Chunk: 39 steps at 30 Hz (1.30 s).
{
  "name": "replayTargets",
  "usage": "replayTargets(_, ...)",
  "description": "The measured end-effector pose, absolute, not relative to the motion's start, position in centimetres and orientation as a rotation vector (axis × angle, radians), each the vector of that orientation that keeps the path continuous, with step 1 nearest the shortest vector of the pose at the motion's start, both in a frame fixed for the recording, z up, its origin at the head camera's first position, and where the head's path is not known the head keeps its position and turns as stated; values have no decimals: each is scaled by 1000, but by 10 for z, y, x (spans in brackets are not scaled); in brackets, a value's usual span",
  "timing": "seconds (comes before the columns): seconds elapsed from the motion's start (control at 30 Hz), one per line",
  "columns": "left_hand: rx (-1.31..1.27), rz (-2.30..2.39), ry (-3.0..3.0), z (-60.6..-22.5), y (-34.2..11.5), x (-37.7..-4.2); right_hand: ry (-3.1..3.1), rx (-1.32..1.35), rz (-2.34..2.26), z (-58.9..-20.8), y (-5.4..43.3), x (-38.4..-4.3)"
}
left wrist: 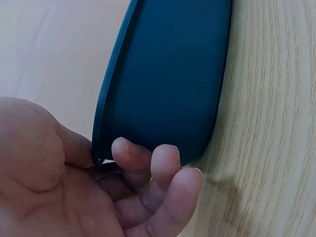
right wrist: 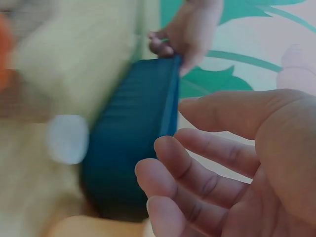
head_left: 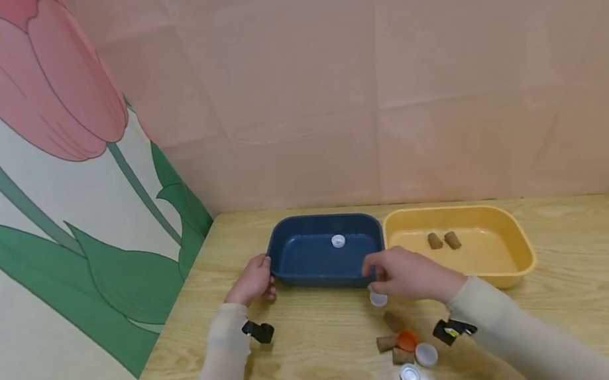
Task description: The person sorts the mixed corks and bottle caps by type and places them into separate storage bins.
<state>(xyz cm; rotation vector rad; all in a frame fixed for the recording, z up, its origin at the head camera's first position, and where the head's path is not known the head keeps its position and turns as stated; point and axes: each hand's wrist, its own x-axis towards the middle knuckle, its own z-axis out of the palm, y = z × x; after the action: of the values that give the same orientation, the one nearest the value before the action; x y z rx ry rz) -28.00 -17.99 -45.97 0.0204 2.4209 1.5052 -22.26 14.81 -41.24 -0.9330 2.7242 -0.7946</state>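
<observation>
My left hand (head_left: 253,282) grips the left end of a dark blue tray (head_left: 319,280); in the left wrist view its fingers (left wrist: 165,163) curl at the tray's rim (left wrist: 106,94). One white bottle cap (head_left: 338,241) lies in the tray. Over the tray's front right corner, my right hand (head_left: 409,272) hovers with loosely bent fingers (right wrist: 170,153), and nothing shows between them. Just below it a white cap (head_left: 379,299) lies on the table, seen blurred as a white cap (right wrist: 68,139) in the right wrist view.
A yellow tray (head_left: 521,241) adjoins the blue one and holds two corks (head_left: 435,240). Nearer on the wooden table (head_left: 315,363) lie several corks (head_left: 387,343), an orange cap (head_left: 407,340), a white cap (head_left: 426,354) and a silvery-white cap (head_left: 410,375). A wall (head_left: 287,85) rises behind.
</observation>
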Motion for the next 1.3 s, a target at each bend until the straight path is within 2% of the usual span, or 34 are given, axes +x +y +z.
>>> replayTargets(0.37,20,1509,2427,-461,-181,-281,2695,-950,-860,-453,175,-208)
replayTargets(0.73,15,1494,2430,-457,-181,-280,2666,-902,-906,-470,169,-210)
replayTargets(1.3,0,1497,2439,-459,-179,-282,2820,-815,-702,-480,151,-219)
